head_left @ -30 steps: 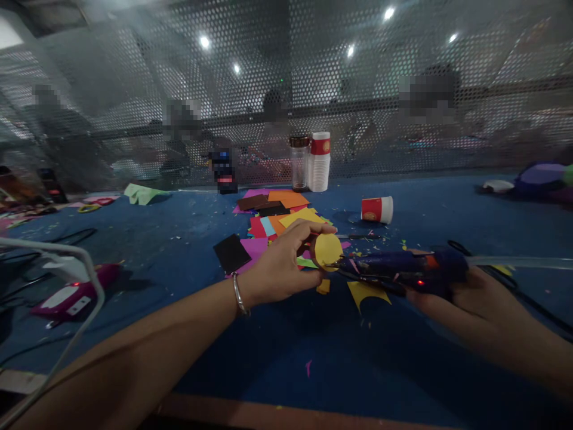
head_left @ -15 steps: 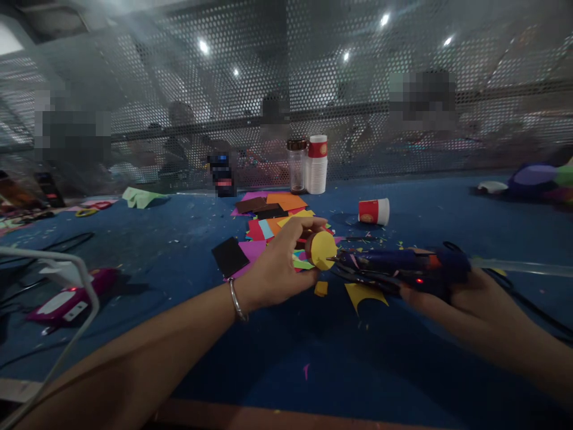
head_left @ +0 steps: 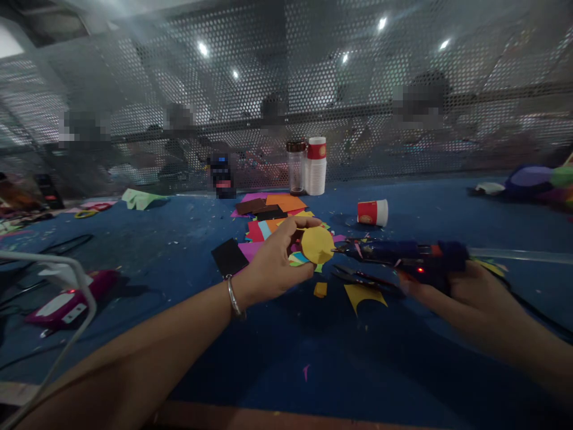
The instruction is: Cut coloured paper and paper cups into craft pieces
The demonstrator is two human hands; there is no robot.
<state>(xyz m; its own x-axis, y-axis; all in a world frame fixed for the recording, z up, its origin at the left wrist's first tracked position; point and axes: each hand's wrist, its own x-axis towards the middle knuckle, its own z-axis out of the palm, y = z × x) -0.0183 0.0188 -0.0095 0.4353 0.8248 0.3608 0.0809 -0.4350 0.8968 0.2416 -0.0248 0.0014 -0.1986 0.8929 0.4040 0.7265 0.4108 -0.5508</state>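
Observation:
My left hand [head_left: 286, 257], a silver bangle at its wrist, is closed around a round yellow paper disc [head_left: 317, 243] by its edge, thumb below and fingers above. What lies behind the disc is hidden. In my right hand [head_left: 465, 304] is a dark blue glue gun [head_left: 403, 254] with a lit red light. Its nozzle points left and meets the disc's right edge, or stands just in front of it. Under the gun a pair of dark scissors [head_left: 358, 276] lies on the table, close to a cut yellow paper scrap [head_left: 364, 295].
Coloured paper sheets [head_left: 286, 203] lie beyond my left hand. A red and white paper cup [head_left: 372, 212] rests on its side. Behind stand a clear jar [head_left: 296, 170] and stacked cups [head_left: 316, 173]. A purple power strip [head_left: 74, 298] with cables is at left.
My left hand has turned the disc to face me more fully and moved it slightly left. The glue gun has shifted a little, its nozzle staying by the disc's right edge.

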